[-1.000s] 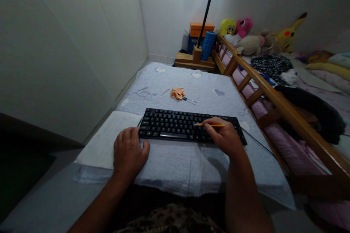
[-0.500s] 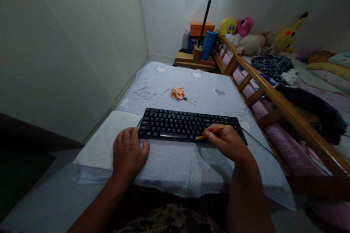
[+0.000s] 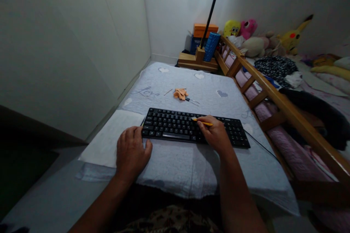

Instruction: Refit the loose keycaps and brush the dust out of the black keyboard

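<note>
A black keyboard (image 3: 175,125) lies on the cloth-covered table. My right hand (image 3: 214,131) is closed around a small yellow-handled brush (image 3: 203,121), its pale tip over the upper keys, right of the middle. At the keyboard's left end rests my left hand (image 3: 132,149), fingers stretched out flat and thumb spread apart near the front corner; it seems to touch the edge. Beyond the keyboard sits a crumpled orange cloth (image 3: 180,94). Beside it lie a thin metal tool with a dark handle (image 3: 187,98) and a thin stick (image 3: 167,92).
A folded white cloth (image 3: 106,136) lies left of the keyboard on the pale blue tablecloth (image 3: 175,167). The keyboard's cable (image 3: 261,144) runs off right, toward a wooden bed rail (image 3: 268,89). A lamp stand (image 3: 199,55) stands behind the table; a white panel (image 3: 109,36) rises at left.
My right hand has moved the brush from the keyboard's front row up and slightly left to the upper keys. My left hand stays at the left end. The view has shifted slightly.
</note>
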Tool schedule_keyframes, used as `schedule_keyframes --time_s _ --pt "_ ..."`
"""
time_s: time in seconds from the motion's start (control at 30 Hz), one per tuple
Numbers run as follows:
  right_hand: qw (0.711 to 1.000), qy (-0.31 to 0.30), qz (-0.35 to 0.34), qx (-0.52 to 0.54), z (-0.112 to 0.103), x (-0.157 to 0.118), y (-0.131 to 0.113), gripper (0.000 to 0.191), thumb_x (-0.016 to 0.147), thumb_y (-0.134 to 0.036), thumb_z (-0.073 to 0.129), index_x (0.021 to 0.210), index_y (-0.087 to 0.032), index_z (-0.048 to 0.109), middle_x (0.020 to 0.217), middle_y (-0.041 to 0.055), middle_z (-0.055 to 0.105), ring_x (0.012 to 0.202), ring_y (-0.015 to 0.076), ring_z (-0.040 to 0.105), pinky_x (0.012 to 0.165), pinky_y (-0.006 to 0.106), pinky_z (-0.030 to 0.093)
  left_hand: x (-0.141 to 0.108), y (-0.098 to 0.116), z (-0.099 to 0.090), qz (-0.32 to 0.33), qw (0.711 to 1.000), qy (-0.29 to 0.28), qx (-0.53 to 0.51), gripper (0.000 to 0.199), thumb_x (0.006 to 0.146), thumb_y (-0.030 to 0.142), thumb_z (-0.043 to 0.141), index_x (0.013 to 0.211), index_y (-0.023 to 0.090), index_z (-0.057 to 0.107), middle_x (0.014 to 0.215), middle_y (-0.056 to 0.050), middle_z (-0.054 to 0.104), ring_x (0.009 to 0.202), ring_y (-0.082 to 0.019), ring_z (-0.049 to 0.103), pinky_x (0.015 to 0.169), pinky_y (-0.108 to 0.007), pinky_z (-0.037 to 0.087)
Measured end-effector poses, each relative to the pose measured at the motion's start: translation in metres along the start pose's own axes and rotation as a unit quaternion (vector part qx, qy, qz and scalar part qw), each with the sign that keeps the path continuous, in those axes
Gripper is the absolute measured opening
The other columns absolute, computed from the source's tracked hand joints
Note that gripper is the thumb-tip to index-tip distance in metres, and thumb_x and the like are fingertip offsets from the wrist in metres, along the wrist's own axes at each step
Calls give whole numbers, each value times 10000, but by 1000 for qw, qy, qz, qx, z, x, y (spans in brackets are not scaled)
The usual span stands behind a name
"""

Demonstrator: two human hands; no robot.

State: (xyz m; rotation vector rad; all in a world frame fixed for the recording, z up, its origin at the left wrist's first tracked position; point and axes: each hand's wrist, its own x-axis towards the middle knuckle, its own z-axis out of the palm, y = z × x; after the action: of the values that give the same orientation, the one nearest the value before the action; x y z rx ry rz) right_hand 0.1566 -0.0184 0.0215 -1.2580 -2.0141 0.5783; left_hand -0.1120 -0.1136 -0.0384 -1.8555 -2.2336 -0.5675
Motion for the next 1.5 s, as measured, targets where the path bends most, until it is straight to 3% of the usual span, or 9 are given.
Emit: schedule_keyframes --time_s 0.47,0.63,0.7,0.87,0.97,1.1,1.37,1.5 --pt "986 -163 10 25 -42 -23 -16 229 933 -308 559 848 -211 748 813 41 739 731 163 661 658 275 479 -1 0 0 -6 1000 -2 -8 364 892 291 511 1216 132 559 1206 -177 587 1177 -343 511 1045 -486 400" --pt "969 -235 25 67 -51 -17 -22 251 936 -334 562 838 -201 751 771 28 739 697 161 672 624 265 483 -1 0 1 -7 1000 -3 -17 368 895 290 505 1217 122 563 1205 -181 583 1191 -348 510 1049 -491 400" --pt "975 -213 27 64 -49 -6 -23 240 929 -337 571 856 -203 756 771 29 745 692 164 670 636 275 493 0 0 1 -4 1000 -3 -13 374 901 295 498 1215 105 567 1202 -191 585 1188 -351 509 1045 -493 405" --pt "998 -60 17 18 -26 22 -15 223 924 -290 568 887 -206 772 890 65 779 822 201 700 810 341 523 0 1 1 -3 1000 -3 -2 391 905 291 504 1229 82 571 1205 -198 592 1177 -349 509 1041 -490 414" --pt "999 -33 6 5 -9 28 -6 225 919 -281 564 891 -189 768 938 94 784 884 223 711 863 366 521 -1 0 1 -3 1000 0 1 395 904 281 506 1233 75 573 1202 -195 594 1172 -349 510 1047 -490 414" --pt "999 -47 -7 11 -2 23 2 238 925 -297 557 894 -183 763 929 96 781 878 220 709 853 362 519 -2 0 1 1 1000 0 2 389 899 271 513 1227 72 577 1206 -198 593 1171 -351 512 1046 -492 417" --pt "985 -148 1 94 -14 15 2 221 907 -309 572 837 -182 738 783 45 735 701 165 656 661 286 479 -1 0 2 3 1000 6 -1 362 895 265 525 1211 94 566 1201 -190 596 1175 -348 522 1052 -491 418" --pt "976 -185 0 115 -17 13 3 211 902 -323 597 829 -172 726 761 35 706 684 148 621 638 273 454 -1 0 2 0 1000 8 2 367 888 256 532 1217 97 562 1209 -190 596 1175 -348 522 1049 -494 422"
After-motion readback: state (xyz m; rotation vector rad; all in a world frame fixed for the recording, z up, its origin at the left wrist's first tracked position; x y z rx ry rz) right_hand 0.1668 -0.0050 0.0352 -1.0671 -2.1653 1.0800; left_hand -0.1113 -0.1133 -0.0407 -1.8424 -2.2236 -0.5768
